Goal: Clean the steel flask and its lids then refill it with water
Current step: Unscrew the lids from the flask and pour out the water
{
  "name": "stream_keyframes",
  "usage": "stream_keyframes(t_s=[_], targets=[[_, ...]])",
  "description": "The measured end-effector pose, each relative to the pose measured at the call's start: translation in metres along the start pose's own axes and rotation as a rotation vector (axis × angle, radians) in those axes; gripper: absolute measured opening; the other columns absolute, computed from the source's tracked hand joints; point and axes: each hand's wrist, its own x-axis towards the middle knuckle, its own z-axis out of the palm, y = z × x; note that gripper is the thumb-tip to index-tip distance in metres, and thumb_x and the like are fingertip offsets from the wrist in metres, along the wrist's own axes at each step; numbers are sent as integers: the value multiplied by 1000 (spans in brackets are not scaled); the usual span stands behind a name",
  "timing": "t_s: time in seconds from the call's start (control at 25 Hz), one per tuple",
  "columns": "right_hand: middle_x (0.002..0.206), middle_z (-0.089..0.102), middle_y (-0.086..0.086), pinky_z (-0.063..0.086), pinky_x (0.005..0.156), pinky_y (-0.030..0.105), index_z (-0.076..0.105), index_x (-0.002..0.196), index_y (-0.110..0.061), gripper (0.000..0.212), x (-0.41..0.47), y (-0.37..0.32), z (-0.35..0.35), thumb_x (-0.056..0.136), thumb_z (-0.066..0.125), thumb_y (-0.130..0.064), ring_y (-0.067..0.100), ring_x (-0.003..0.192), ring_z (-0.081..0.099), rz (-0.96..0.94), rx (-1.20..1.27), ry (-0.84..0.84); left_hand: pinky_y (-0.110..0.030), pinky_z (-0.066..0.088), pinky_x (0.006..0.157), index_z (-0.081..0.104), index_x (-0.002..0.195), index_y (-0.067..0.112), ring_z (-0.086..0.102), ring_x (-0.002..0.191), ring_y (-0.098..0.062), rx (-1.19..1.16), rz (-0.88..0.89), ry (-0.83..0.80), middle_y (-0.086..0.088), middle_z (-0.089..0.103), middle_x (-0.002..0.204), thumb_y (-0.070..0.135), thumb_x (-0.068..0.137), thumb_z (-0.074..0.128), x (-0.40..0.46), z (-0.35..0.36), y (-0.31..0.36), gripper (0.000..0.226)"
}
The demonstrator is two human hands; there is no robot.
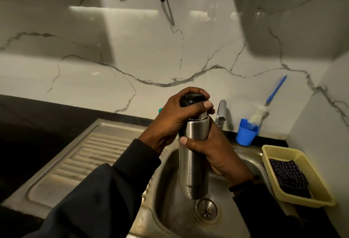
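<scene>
We see the steel flask (pixel 192 154) held upright above the sink (pixel 170 209), its base hanging just over the drain (pixel 206 209). A black lid (pixel 191 99) sits on its neck, and a band of screw thread shows bare just beneath the lid's lower edge. Our left hand (pixel 175 116) covers that lid from the left, its fingers (pixel 200 94) curled over the top and the thumb pressed across the front, so it grips the lid. Our right hand (pixel 213 154) wraps the flask's body from the right, thumb lying across the front of the steel, gripping it firmly. Both arms wear dark sleeves, and a dark band circles the right wrist.

Behind the flask a steel tap (pixel 221 111) rises at the back of the sink. Just right of it a blue cup (pixel 246 133) stands on the dark counter (pixel 28 133), holding a bottle brush (pixel 272 98) with white bristles and a blue handle that leans against the marble wall. Further right a yellow basket (pixel 283 150) rests at the sink's edge with a dark checked cloth (pixel 290 177) lying in it. To the left of the basin spreads the ribbed steel drainboard (pixel 85 158).
</scene>
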Motion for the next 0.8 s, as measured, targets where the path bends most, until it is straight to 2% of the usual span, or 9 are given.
stream_keyframes(t_s=[0.12,0.2,0.24,0.28,0.4,0.48,0.56,0.68,0.8], targets=[[95,68,-12,55,75,25,54,111,-34,60,4,-3,2,59,83,-26,3,89,66,-31,-119,144,-43,59,87,65,101,6,71,95,-34,91,37,196,-12,71,94,8,86,74,4,17,6,18],[86,66,-13,49,66,14,52,104,-33,51,6,-4,9,63,80,-26,-4,82,64,-101,-190,271,-34,59,85,65,101,13,70,91,-17,279,97,419,-1,71,93,20,84,79,4,34,4,24],[87,65,-12,48,65,12,52,102,-32,44,6,-5,12,67,78,-28,-5,82,64,-125,-123,323,-28,58,83,63,103,16,68,89,-10,329,108,500,3,70,93,27,83,79,1,42,1,28],[88,65,-12,50,65,14,53,101,-31,38,6,-5,11,70,76,-28,-5,81,64,-119,-95,342,-24,56,81,61,107,19,66,90,-5,344,92,509,6,69,96,33,84,78,-2,46,0,31],[90,66,-16,56,70,21,49,104,-39,49,7,-10,-10,71,81,-23,-4,82,64,-78,-302,241,-16,51,85,54,128,21,63,108,-5,261,-41,191,5,66,118,27,95,65,1,28,3,36],[97,65,-23,54,71,17,48,106,-43,54,7,-16,-26,69,83,-26,-4,89,64,-27,-270,85,-25,50,99,51,137,15,60,122,-14,152,-79,-49,-3,65,130,17,95,63,8,3,8,43],[102,65,-25,52,74,14,49,111,-42,54,7,-20,-30,72,83,-25,-4,94,64,-12,-219,-32,-38,46,108,49,140,9,57,129,-23,35,-89,-178,-9,62,136,12,91,61,12,-12,10,51],[102,66,-19,53,75,17,50,112,-39,54,9,-18,-26,72,83,-25,-2,93,64,-8,-188,16,-36,48,107,54,136,9,59,127,-22,23,-89,-160,-8,65,133,16,91,63,13,-9,11,47],[97,64,-16,54,72,20,44,109,-39,60,16,-15,-14,66,84,-29,-3,86,63,-47,-329,237,-24,54,89,63,120,18,68,109,-13,175,-55,145,0,72,116,29,80,79,10,11,13,44]])
